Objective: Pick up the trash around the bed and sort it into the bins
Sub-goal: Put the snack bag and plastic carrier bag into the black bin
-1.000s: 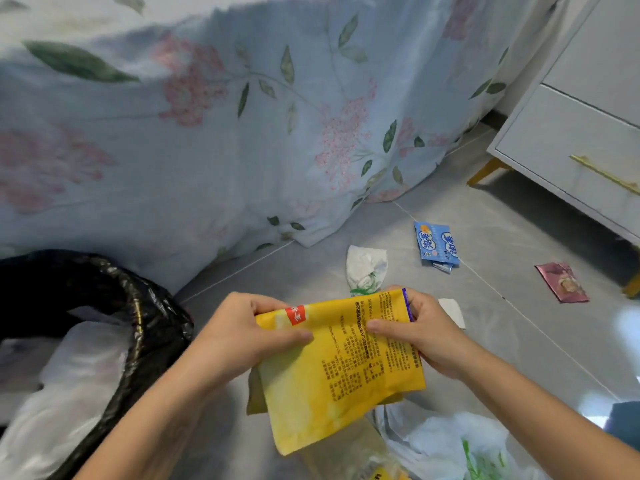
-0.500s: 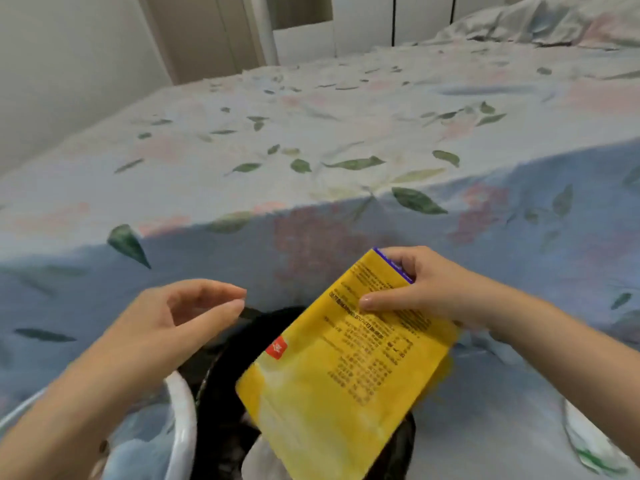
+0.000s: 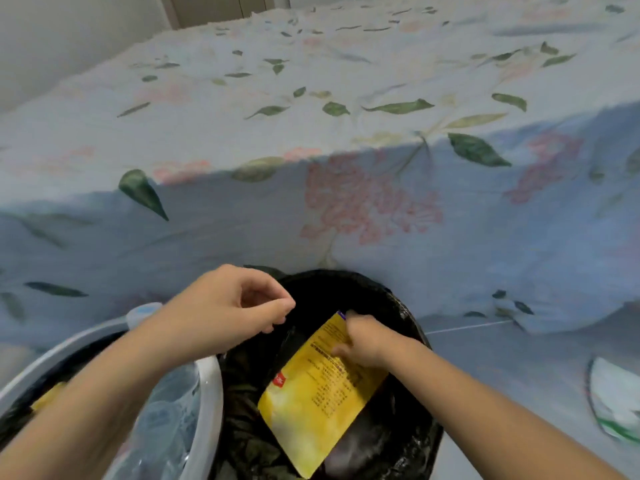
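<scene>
Lowered since before, the pouch [image 3: 311,393] sits inside the black bin [image 3: 412,323], right hand [image 3: 363,344] pinching it; left hand [image 3: 235,306] loosely curled, empty. Release low, inside the rim.

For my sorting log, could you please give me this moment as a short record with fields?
right hand: grips the top edge of the yellow pouch
pouch: tilted, inside the mouth of the black-lined bin
left hand: empty, fingers curled, above the bins
white bin: left of the black one, holds clear plastic
bed: floral sheet, behind the bins
floor: a white and green wrapper at right
</scene>
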